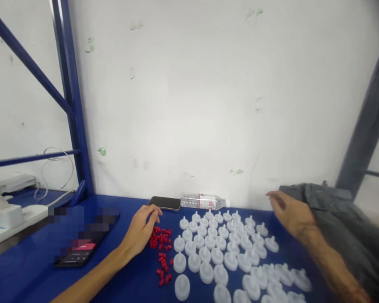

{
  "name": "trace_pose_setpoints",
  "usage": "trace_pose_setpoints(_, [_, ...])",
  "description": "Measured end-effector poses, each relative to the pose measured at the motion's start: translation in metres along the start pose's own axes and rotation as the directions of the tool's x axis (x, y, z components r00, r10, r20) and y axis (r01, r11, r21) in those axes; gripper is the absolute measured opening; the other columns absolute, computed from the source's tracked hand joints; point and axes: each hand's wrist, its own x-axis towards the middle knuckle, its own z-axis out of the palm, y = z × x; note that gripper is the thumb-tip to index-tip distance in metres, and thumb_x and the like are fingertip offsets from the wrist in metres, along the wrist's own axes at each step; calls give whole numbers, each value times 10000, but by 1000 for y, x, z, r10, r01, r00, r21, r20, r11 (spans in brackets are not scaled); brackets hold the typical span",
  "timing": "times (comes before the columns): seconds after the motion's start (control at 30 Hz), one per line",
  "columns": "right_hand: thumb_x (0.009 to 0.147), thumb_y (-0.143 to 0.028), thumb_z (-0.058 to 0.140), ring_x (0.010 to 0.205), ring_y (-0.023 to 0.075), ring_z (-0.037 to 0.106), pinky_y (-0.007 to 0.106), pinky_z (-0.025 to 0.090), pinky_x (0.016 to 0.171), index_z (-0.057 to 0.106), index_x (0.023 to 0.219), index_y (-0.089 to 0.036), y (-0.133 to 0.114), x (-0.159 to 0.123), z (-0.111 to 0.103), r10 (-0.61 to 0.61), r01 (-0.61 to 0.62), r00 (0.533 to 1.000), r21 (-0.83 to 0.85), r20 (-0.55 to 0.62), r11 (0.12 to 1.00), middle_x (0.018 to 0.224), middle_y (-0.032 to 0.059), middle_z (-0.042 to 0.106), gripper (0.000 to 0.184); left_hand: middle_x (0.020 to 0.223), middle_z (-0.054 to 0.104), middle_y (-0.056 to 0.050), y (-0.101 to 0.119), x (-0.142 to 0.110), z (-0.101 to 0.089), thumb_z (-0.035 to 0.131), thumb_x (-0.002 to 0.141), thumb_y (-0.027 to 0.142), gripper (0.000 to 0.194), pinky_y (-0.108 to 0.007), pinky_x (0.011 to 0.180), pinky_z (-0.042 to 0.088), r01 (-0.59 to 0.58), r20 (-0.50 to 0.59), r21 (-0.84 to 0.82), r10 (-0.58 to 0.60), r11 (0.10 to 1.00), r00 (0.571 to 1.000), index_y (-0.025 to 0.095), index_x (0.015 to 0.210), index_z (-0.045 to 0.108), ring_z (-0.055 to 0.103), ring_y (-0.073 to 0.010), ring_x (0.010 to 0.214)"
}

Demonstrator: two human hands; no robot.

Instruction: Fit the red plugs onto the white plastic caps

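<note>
My left hand (142, 226) hovers over the far left edge of a scatter of small red plastic pieces (161, 239). Its fingers are bent and drawn together, and whatever may be between them is hidden. To the right of the red pieces stand many white translucent disc-shaped plastic parts (217, 254), each with a short nozzle pointing up, in loose rows. My right hand (290, 211) is held above the table, right of the far white parts and beside a dark grey plastic bag (330, 210). Thumb and fingers there are apart, with nothing seen in them.
A dark phone (164, 203) and a clear water bottle (204, 201) lie along the wall at the back of the blue table (113, 252). Another dark device with a screen (85, 248) lies left. A white power strip (15, 227) with cables stands beside the blue frame post (78, 126).
</note>
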Motion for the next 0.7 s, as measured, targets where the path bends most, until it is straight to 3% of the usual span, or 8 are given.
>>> trace_pose_setpoints(0.1, [956, -285, 608, 741, 302, 797, 492, 555, 738, 777, 875, -373, 23, -1, -4, 162, -162, 987, -6, 12, 987, 784, 120, 814, 208, 968, 745, -31, -13, 4, 3, 580, 1083, 472, 290, -462, 932, 595, 29, 38, 66, -31, 997, 999, 217, 1031, 709, 713, -227, 937])
trace_pose_setpoints(0.23, [1033, -304, 600, 820, 284, 808, 536, 472, 780, 823, 996, -211, 49, -1, -4, 321, -319, 947, -60, 26, 946, 905, 210, 838, 244, 1200, 756, -73, -28, 8, 6, 649, 1063, 437, 216, -450, 938, 634, 52, 116, 174, -73, 983, 991, 246, 1126, 727, 721, -230, 1029])
trace_pose_setpoints(0.33, [1006, -264, 658, 934, 278, 808, 522, 449, 807, 827, 1052, -168, 57, 0, 1, 336, -329, 941, -103, 49, 938, 977, 219, 844, 199, 1251, 745, -81, -35, 10, 8, 660, 1061, 415, 218, -451, 940, 642, 63, 155, 217, -98, 974, 983, 241, 1176, 721, 726, -231, 1049])
trace_pose_setpoints(0.5, [950, -219, 686, 1128, 274, 766, 468, 440, 838, 812, 1123, -163, 49, 0, 7, 301, -287, 948, -137, 102, 948, 1035, 149, 853, 222, 1271, 738, -85, -41, 14, 7, 670, 1055, 412, 242, -467, 952, 641, 62, 168, 222, -100, 973, 981, 229, 1208, 712, 727, -240, 1068])
trace_pose_setpoints(0.7, [1009, -377, 547, 1087, 230, 775, 465, 418, 825, 811, 1132, -145, 40, 2, 5, 308, -284, 937, -156, 163, 946, 1004, 129, 849, 372, 1268, 736, -84, -44, 15, 5, 677, 1050, 418, 263, -476, 956, 638, 53, 188, 208, -93, 977, 978, 219, 1221, 706, 728, -247, 1073])
